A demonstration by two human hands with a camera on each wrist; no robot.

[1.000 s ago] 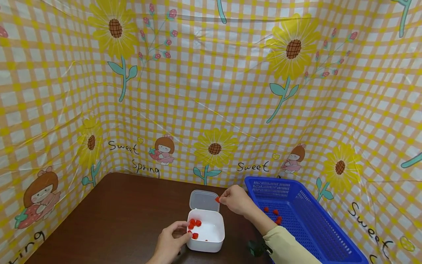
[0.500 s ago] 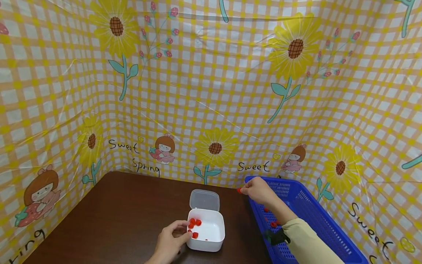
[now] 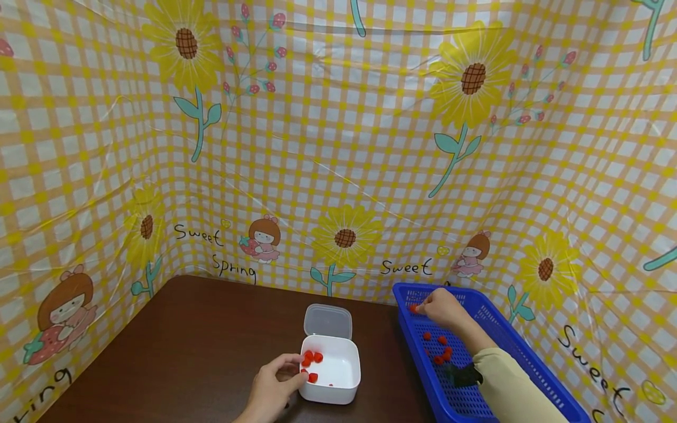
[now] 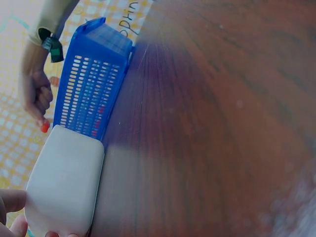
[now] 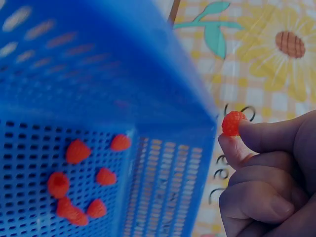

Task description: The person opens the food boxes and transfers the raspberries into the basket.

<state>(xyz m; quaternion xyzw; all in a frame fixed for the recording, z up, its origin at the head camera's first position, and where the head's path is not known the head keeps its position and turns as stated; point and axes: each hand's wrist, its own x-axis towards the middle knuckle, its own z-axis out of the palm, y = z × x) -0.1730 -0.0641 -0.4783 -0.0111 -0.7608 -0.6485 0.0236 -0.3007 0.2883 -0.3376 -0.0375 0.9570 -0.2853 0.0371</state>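
Note:
My right hand (image 3: 443, 306) pinches a red raspberry (image 5: 232, 123) between thumb and index finger, over the far left end of the blue basket (image 3: 411, 335). Its other fingers are curled in. Several raspberries (image 5: 78, 151) lie on the perforated basket floor. With my left hand (image 3: 272, 385) I hold the left side of a square white plastic box (image 3: 332, 396), thumb and fingers spread along its wall. Several raspberries (image 3: 313, 378) sit inside along the box's left side. The left wrist view shows the outside of the white box (image 4: 66, 180), with fingertips at its lower end.
A translucent lid (image 3: 328, 322) lies just behind the box on the dark brown table (image 3: 201, 341). The basket stands at the right side. A checked, flower-printed sheet (image 3: 296, 147) walls in the table behind and at both sides. A dark wrist camera (image 3: 462, 376) hangs below my right wrist.
My right hand has moved to the right with the raspberry, from over the lid to over the basket. The left hand and the white box have stayed in place.

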